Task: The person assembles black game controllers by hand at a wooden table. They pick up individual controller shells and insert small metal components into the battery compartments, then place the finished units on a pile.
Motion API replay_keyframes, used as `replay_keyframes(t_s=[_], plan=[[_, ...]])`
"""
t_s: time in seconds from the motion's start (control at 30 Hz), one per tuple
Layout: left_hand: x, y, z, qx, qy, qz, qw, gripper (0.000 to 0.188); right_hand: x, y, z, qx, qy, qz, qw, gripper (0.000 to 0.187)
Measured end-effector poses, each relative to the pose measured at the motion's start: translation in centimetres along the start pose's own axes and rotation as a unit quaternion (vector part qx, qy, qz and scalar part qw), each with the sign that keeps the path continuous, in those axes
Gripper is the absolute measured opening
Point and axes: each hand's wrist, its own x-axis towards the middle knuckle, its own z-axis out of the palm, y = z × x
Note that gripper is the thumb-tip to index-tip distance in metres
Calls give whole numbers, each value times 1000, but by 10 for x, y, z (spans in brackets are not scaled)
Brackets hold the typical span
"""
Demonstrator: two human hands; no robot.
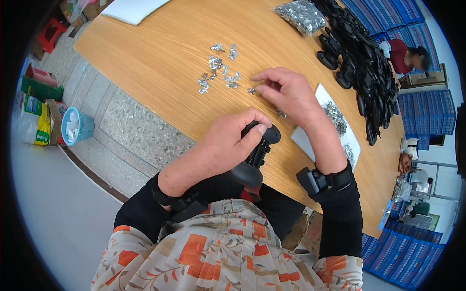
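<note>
A shirt with orange squares and leaves point(238, 252) is closest, worn by the person sitting at the wooden surface point(160, 68). The left hand point(238, 138) is closed around a black game controller point(256, 156), held up over the person's lap by the edge of the surface. An open, hollow part shows in the middle of the controller. The right hand point(286, 97) is reaching over the surface, with its thumb and pointing finger a little apart. Just beside the thumb tip is 1 small metal bit point(251, 90); it is too small to tell if the thumb touches it.

More shiny metal bits point(215, 63) lie loose in little bunches, past the hands. To the right, a white sheet point(301, 138) holds a bigger pile of metal bits point(335, 116). Farther off are a clear bag of metal pieces point(301, 17) and a big heap of black controllers point(359, 68).

The work looks partway along. This 1 controller seems unfinished, as its hollow part is open, and lots of bits are left. Nobody can tell from here if the heap is done or waiting.
</note>
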Motion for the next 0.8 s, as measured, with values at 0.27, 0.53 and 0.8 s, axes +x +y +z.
replay_keyframes(t_s=[0.27,0.53,0.8], plan=[[3,4,1,28,33,-15,999,29,-20,-16,-7,44,15,-4,999,11],[8,-2,4,-76,-12,-4,997,32,-68,-26,-14,110,27,-19,993,12],[6,14,1,32,-57,-8,998,29,-83,-26,-25,179,-22,103,978,15]])
